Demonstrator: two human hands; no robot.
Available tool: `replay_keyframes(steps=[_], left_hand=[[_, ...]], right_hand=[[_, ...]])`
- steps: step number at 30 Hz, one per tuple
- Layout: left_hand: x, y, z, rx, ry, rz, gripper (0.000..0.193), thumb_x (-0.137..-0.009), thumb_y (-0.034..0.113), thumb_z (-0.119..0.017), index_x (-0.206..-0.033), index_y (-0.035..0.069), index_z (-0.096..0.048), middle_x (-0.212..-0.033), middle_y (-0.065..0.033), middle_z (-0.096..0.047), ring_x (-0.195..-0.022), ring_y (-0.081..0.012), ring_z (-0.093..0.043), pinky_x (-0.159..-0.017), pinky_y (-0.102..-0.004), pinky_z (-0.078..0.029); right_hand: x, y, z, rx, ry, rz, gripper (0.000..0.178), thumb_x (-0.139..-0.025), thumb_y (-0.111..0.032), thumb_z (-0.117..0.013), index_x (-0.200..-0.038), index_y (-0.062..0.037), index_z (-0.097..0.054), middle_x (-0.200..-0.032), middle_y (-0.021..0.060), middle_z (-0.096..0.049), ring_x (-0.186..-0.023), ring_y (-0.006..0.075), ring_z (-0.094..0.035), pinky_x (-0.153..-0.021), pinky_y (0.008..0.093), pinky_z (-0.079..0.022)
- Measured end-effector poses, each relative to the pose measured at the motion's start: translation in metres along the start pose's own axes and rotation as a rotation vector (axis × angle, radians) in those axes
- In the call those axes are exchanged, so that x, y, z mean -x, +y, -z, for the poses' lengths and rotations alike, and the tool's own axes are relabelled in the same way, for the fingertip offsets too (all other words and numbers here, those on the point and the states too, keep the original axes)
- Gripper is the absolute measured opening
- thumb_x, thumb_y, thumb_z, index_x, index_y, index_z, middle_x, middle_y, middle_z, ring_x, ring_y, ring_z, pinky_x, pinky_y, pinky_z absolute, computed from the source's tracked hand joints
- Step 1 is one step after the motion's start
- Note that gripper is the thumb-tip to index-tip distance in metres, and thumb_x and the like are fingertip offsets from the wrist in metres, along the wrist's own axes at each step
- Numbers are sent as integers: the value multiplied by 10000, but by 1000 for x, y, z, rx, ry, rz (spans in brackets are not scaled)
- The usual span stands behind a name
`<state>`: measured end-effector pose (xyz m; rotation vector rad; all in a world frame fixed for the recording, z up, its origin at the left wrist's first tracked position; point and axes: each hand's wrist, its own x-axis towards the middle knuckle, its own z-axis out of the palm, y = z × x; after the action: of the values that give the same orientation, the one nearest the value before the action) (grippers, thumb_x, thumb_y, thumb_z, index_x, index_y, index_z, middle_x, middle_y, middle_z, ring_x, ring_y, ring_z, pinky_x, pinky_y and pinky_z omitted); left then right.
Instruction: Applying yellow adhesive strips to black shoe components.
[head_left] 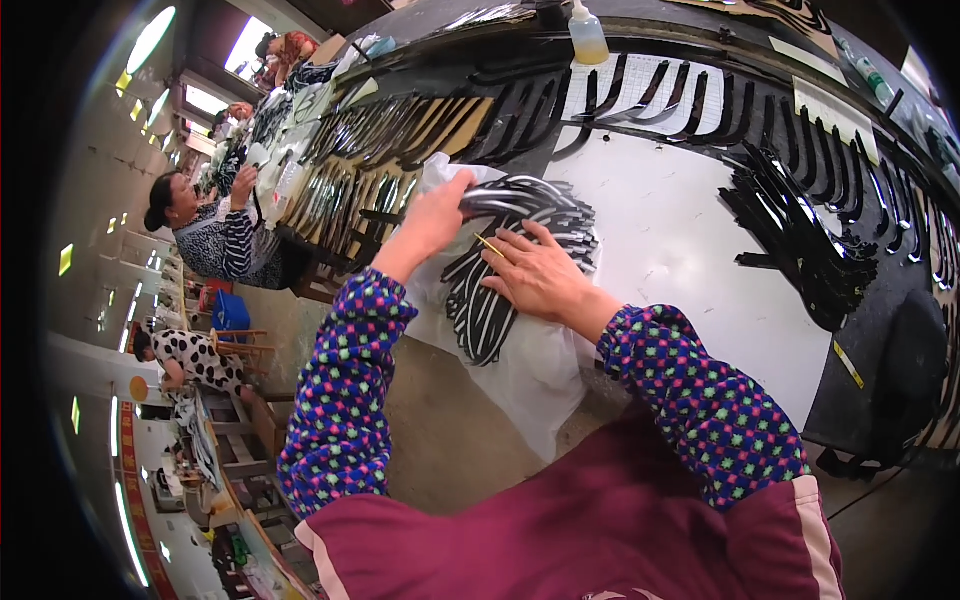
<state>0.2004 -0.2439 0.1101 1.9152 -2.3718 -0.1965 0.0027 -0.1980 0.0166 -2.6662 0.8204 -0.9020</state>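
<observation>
A bundle of curved, glossy black strips (478, 318) lies on a translucent plastic bag (535, 375) near the table's front left edge. My left hand (436, 220) is closed at the bundle's far left end, its fingertips partly hidden against strips and bag. My right hand (545, 275) lies over the middle of the bundle with its fingers pressing on the strips. A thin yellow stick (491, 246) is tucked between the right hand's fingers; its kind is not clear. Part of the bag hangs below the table edge.
The white board (680, 230) lies under the work. A pile of black strips (800, 235) sits on its right. Rows of curved strips line the table's far side, near a bottle of yellowish liquid (588, 38). A co-worker (225, 225) sits at the left; another person bends farther back.
</observation>
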Motion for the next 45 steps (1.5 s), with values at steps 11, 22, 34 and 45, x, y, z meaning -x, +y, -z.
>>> replay_keyframes(steps=[11,22,34,45], left_hand=[[-43,15,90,-927,218,-74,326,-892,34,-561,-1192,152,-513,-935,-99,-649,-879,-319,-680,-742,-478,-527],[60,49,189,435,193,306,263,-942,67,-652,-1193,66,-572,-946,-37,-651,-802,-120,-585,-725,-270,-459],[95,217,-33,1934,-265,229,314,-981,72,-607,-1287,37,-545,-1153,-86,-630,-1010,-204,-628,-907,-370,-521],[113,365,-167,3188,-559,-235,483,-1067,451,-430,-1333,62,-536,-1179,-97,-629,-1114,-242,-583,-1052,-446,-451]], right_hand=[[5,1,-3,-12,18,-10,479,-1036,-435,-463,-1271,-47,-617,-1363,118,-610,-1350,238,-488,-1183,461,-250],[7,6,43,-533,203,-45,459,-972,-357,-639,-1261,-5,-579,-1339,197,-609,-1259,337,-564,-1050,417,-418],[104,-13,174,-734,293,-559,567,-940,-248,-717,-1362,54,-487,-1047,147,-685,-916,169,-630,-826,321,-511],[210,8,229,-613,-11,-845,551,-924,-249,-712,-1314,91,-522,-900,173,-684,-730,166,-652,-661,324,-525]])
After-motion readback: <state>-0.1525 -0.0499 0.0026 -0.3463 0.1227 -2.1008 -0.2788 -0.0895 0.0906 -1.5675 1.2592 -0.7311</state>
